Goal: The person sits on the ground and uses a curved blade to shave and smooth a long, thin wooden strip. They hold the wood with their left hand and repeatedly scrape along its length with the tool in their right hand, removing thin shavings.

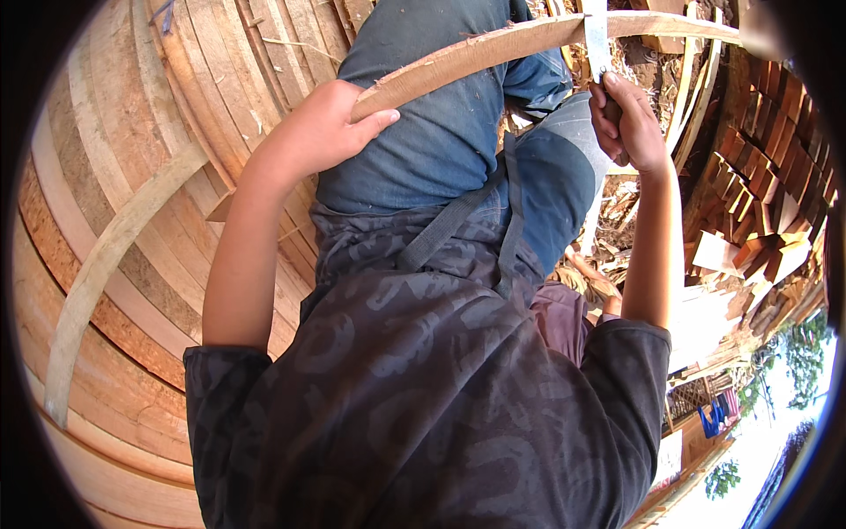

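Note:
A long wooden strip with a rough, splintery edge runs across my thighs toward the upper right, where its far end blurs at the rim. My left hand is closed round the near end, thumb on the top face. My right hand is closed in a fist round the handle of a knife with a broad metal blade. The handle is mostly hidden by my fingers. The blade stands across the strip, overlapping it toward the far end; its tip runs out of the picture.
Long planks lie side by side at my left, with a pale wooden strip across them. Stacked cut wood pieces rise at the right. Wood shavings litter the ground beyond my knees. Mauve cloth shows beside my right arm.

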`<state>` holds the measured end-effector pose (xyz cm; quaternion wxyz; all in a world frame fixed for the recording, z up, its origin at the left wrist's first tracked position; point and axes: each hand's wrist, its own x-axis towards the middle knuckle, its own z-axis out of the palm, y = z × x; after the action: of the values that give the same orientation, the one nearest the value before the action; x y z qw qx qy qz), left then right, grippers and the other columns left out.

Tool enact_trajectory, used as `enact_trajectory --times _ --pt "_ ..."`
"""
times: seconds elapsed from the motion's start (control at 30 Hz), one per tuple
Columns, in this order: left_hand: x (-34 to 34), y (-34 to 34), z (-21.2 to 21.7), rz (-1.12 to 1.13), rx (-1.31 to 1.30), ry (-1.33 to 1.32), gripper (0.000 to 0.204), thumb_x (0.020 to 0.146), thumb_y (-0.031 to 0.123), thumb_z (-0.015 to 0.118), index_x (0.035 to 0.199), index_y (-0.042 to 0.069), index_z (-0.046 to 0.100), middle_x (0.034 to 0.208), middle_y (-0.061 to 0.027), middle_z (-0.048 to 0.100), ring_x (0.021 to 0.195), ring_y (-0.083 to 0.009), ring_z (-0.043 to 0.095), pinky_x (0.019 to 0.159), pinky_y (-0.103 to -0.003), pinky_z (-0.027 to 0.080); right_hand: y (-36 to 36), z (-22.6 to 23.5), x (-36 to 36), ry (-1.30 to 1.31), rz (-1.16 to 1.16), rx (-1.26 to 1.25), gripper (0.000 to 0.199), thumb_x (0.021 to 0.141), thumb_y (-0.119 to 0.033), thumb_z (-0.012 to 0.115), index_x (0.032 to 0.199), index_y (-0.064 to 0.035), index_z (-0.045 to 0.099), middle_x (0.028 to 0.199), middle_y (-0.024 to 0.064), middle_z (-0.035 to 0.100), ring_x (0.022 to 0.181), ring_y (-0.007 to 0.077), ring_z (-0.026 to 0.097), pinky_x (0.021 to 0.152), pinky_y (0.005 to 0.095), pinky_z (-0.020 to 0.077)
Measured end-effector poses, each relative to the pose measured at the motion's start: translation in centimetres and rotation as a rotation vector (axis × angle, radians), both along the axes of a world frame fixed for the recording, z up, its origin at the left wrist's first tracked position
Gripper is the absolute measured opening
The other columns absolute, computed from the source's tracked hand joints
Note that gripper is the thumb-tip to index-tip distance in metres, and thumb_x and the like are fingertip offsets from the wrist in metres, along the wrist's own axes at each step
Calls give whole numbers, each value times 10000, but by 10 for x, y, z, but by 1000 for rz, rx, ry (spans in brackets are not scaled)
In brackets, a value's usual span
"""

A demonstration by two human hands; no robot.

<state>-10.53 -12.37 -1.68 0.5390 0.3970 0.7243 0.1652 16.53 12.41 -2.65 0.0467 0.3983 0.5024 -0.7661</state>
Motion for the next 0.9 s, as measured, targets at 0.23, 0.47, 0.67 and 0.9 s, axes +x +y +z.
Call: enact_trajectory --times 0.23,0.47,0.67,0.9 --pt "0 1 -1 20 -16 15 359 893 296 666 784 -44 621 607 -75 564 566 -147 530 558 -318 436 5 1 -3 -35 94 97 355 1043 -333 357 822 -73 455 501 -11 375 343 74 346 322 223 287" --pt "-1 1 -2 12 -37 28 346 892 297 669 792 -32 631 623 -46 583 587 -123 547 563 -306 438 5 3 -2 -65 103 121 363 1035 -358 393 815 -82 476 503 -17 381 332 68 333 319 220 284" --pt "1 1 -7 6 18 0 377 890 310 666 805 -55 616 583 -88 527 543 -172 505 551 -345 434 15 3 9 -63 -25 155 357 1041 -339 366 824 -76 472 499 -13 376 337 77 349 321 226 298" --pt "0 -6 -9 4 60 -8 384 886 318 667 827 -60 628 566 -115 511 529 -196 507 544 -361 434 1 7 3 -102 126 112 378 1034 -358 388 789 -82 467 487 -22 374 325 63 348 305 214 269"
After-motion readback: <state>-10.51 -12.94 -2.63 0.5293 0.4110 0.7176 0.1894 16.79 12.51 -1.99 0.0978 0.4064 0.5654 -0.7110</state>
